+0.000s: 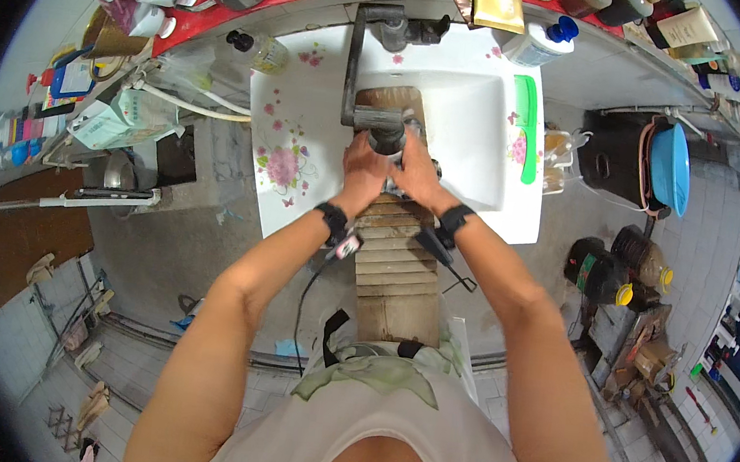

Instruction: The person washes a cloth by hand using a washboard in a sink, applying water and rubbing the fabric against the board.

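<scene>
Both hands are pressed together at the front lip of the white flower-printed washbasin point(293, 148), right under the dark faucet point(369, 71) that reaches out over the bowl. The left hand point(365, 166) and right hand point(413, 175) are cupped side by side around something small and dark point(388, 140) just below the spout, fingers curled in on it; I cannot tell what the object is, or how firmly either hand grips it, since the fingers cover most of it. Below the wrists a ribbed wooden washboard point(396, 269) slopes from the basin edge down toward the person's waist. A green comb point(527, 126) lies on the basin's right rim, with a white bottle with a blue cap point(540, 41) behind it. The risk, to my eye, is slippage: wet fingers on a small thing held over the bowl could let it drop toward the drain (the cables dangling from the wrist straps look close to the wet too).
</scene>
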### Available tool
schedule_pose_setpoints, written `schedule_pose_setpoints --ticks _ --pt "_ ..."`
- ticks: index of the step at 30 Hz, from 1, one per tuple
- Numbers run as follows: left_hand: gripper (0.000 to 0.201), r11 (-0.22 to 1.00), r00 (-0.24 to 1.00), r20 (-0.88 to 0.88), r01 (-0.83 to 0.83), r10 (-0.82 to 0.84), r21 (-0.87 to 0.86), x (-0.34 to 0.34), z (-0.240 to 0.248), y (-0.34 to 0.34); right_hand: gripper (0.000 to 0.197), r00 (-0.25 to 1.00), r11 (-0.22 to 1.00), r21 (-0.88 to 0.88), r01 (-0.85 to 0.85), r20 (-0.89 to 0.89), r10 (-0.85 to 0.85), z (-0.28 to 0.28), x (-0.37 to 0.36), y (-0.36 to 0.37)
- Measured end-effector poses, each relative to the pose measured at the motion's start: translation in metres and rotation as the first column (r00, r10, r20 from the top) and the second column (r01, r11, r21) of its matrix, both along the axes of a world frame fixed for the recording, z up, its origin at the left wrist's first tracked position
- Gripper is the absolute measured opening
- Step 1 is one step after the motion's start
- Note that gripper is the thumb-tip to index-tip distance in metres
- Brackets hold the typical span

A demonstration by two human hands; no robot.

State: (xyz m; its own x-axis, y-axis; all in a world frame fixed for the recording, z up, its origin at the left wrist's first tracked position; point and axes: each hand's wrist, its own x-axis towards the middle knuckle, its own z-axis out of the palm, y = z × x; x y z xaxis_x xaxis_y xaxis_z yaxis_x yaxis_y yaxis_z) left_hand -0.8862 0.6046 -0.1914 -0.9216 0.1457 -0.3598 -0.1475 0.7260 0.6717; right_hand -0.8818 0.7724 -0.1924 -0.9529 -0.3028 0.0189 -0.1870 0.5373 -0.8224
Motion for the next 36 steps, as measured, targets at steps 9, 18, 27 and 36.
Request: schedule_pose_setpoints --ticks 9,18,27,36 --pt "0.057 0.932 0.958 -0.069 -0.253 0.279 0.26 -0.033 -0.037 0.001 0.069 0.946 0.964 0.217 -0.152 -0.25 0.205 -0.012 -0.048 0.001" --pt "0.045 1.0 0.958 -0.288 0.018 -0.013 0.014 0.059 -0.014 -0.014 0.072 0.958 0.923 0.258 -0.285 0.06 0.279 0.025 0.041 0.012" --pt "0.055 0.972 0.938 -0.344 -0.125 0.05 -0.199 -0.024 -0.047 -0.019 0.078 0.988 0.917 0.373 -0.142 -0.002 0.154 -0.005 -0.041 0.0" --pt "0.054 0.992 0.993 -0.107 -0.053 0.041 -0.116 -0.015 -0.037 -0.025 0.079 0.947 0.862 0.423 -0.281 -0.023 0.32 0.011 -0.038 -0.013"
